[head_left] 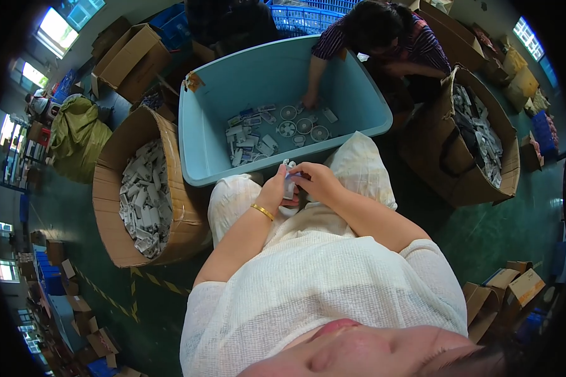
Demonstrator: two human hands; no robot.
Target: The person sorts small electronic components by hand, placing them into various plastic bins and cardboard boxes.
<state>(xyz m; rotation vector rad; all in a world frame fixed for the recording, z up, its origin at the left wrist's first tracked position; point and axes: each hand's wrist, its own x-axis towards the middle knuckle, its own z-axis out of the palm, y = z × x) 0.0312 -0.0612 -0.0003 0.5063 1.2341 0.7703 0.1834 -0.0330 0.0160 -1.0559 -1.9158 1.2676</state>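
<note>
Steadiness first, then finger work

The small white piece (288, 188) is held over the lap, between the knees and just short of the near rim of the blue tub (258, 78). The left hand (274, 190) is closed around it, thumb side up, with fingertips showing beyond its lower part. The right hand (319, 180) reaches in from the other side, its fingers bent narrowly at the bluish patch on the piece; whether they pinch it or only press on it, I cannot tell.

For work this fine, the left hand would do best as a quiet vice: firm along the body, clear of the spot where the right fingers work. The right fingertips should probably push or draw in line with the part, since a sideways twist could strain thin plastic. Keeping both wrists low and near the thighs should help steady the hold, and any slip would likely land in the lap.

Loose white parts (251, 139) and round fan pieces (304, 126) lie in the tub, where a co-worker's hand (309, 100) is also reaching, so elbows are best kept in
</note>
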